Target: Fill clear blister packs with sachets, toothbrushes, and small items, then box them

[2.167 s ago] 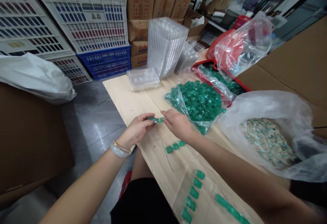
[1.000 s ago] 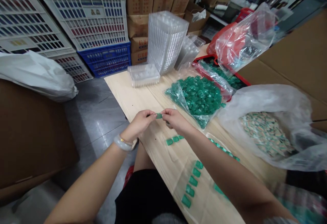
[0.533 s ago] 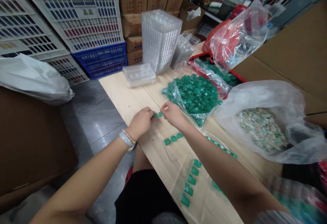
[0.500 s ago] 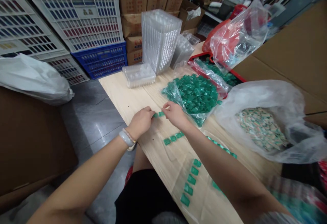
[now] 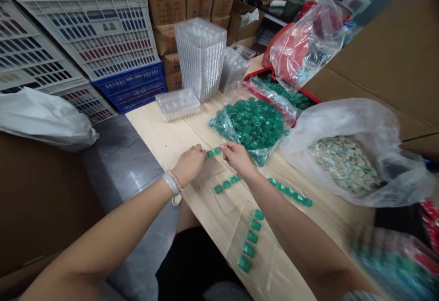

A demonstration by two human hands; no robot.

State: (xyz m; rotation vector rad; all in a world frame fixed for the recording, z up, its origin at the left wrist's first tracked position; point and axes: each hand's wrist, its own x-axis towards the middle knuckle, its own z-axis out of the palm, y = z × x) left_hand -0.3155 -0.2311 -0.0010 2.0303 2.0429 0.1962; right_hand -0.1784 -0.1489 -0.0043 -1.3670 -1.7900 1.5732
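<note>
– Between the two hands, what is that green thing?
– A short strip of green pieces [image 5: 213,152], low over the bench [image 5: 161,129], near its left edge. Whether it rests on the wood cannot be told.
– How does the person hold it?
– The left hand [image 5: 192,164] has its grip pressed together on the strip's left end, and the right hand [image 5: 239,159] pinches the right end the same way. Neither hand is nearer, since each has one end.
– And its long axis?
– It runs side to side across the person, straight from one grip to the other, with the right end a touch farther away.
– What lies around it?
– Just nearer the person, a row of three green pieces [image 5: 226,184] lies on the bench. A longer row [image 5: 290,192] lies to its right and a column [image 5: 251,238] nearer still, all apart from the hands. Beyond the right hand is an open bag of green pieces [image 5: 252,122], its near edge close to the knuckles. Right of that sits a big clear bag of pale pieces [image 5: 345,163]. At the far end stand stacked clear trays [image 5: 200,58], with one flat tray [image 5: 178,104] beside them.
</note>
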